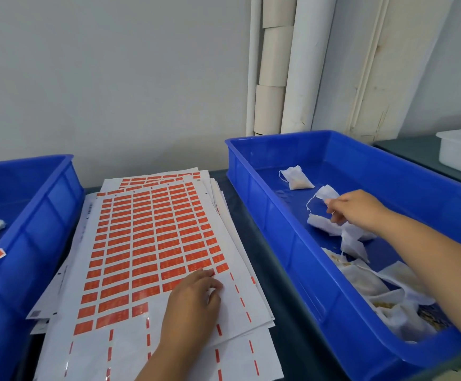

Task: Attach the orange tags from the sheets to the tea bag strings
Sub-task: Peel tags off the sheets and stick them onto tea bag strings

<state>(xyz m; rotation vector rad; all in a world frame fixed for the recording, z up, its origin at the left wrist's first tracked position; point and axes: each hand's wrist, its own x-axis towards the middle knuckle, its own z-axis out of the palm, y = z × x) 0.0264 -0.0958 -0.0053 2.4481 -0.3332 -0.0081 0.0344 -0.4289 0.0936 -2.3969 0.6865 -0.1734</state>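
While L hand (193, 301) presses sheet (152, 237) – fingers curled, R hand (358, 207) pinches tea bag (327, 193).

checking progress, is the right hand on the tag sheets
No, the right hand reaches into the blue bin among tea bags.

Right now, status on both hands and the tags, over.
Left hand flat on top tag sheet, fingertips at the orange tags. Right hand in right blue bin, pinching a tea bag. Nothing blocking.
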